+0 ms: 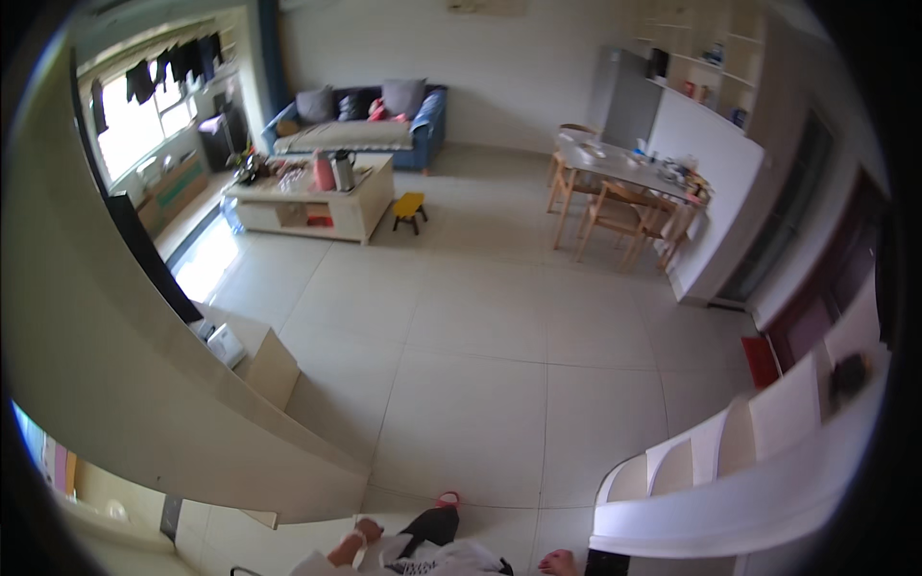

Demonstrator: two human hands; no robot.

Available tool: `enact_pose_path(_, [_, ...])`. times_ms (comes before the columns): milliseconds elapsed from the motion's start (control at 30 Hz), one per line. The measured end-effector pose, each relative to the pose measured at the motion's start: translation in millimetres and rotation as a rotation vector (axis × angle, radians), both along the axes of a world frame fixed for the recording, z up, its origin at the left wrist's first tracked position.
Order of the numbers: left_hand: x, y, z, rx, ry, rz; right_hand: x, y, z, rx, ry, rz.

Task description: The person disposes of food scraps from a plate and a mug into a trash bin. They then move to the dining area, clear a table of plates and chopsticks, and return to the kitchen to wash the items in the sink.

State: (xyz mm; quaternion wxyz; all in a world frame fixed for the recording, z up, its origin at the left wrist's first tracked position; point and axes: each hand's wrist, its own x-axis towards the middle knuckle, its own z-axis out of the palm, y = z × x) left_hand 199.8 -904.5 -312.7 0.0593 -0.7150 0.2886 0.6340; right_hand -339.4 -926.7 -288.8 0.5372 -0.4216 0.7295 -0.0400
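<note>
At the bottom edge of the head view, my left hand (369, 531) hangs beside my body with its fingers curled; whether it holds something cannot be seen. A pale band circles that wrist. My right hand (557, 561) shows low at the picture's edge, over the tiled floor, near a white curved cabinet (663, 529); its fingers are bent and partly cut off by the frame. Between the hands are my light top, a dark trouser leg (434, 526) and a red slipper (448, 498) on the tiles.
A wall edge (317, 479) stands close on the left. Further off are a low cabinet (277, 371), a coffee table (367, 205), a yellow stool (409, 206), a blue sofa (430, 129) and a dining table (627, 171) with wooden chairs. A red mat (760, 361) lies by the door at right.
</note>
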Motion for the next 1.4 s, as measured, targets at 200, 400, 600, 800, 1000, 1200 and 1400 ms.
enact_pose_path(200, [-14,-211,96,-0.311,0.081,0.393,52,-124,21,0.192,-0.101,-0.085])
enact_pose_path(400, [-11,-338,100,-0.346,-0.008,0.449,54,-265,3,0.221,-0.116,-0.047])
enact_pose_path(600, [-11,-362,53,-0.057,-0.178,0.625,-31,-414,-18,0.290,-0.039,-0.072])
enact_pose_path(800, [-50,-432,90,-0.182,-0.196,0.664,-55,-651,2,-0.092,0.146,0.185])
enact_pose_path(1000, [-52,-557,46,-0.266,-0.212,0.535,10,-851,70,-0.202,-0.044,-0.071])
enact_pose_path(1200, [-8,-705,0,-0.087,-0.046,0.656,46,-902,43,-0.144,-0.239,0.078])
enact_pose_path(1400, [33,-926,11,0.114,-0.018,0.593,-20,-886,44,0.248,-0.141,-0.336])
